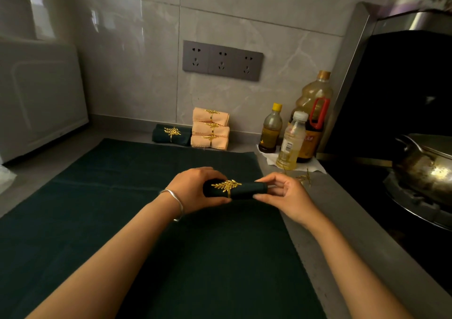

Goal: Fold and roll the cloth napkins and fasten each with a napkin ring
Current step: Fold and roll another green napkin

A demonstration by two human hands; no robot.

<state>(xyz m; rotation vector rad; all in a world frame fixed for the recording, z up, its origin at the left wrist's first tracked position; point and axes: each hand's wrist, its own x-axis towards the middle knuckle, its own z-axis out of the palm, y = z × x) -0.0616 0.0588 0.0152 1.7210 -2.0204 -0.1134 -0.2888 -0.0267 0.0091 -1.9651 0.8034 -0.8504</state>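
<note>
I hold a rolled dark green napkin (247, 189) above a flat dark green cloth (146, 221) spread on the counter. A gold leaf napkin ring (227, 186) sits around the roll, left of its middle. My left hand (193, 189) grips the roll's left end. My right hand (286, 194) pinches the right end between thumb and fingers. At the back by the wall lie a ringed dark green roll (171, 134) and three stacked peach rolls (210, 129), each with a gold ring.
Loose gold rings (304, 178) lie on the grey counter to the right. Oil bottles (292, 140) stand on white paper at the back right. A stove with a metal pot (425, 167) is at the right. A white appliance (41, 93) stands at the left.
</note>
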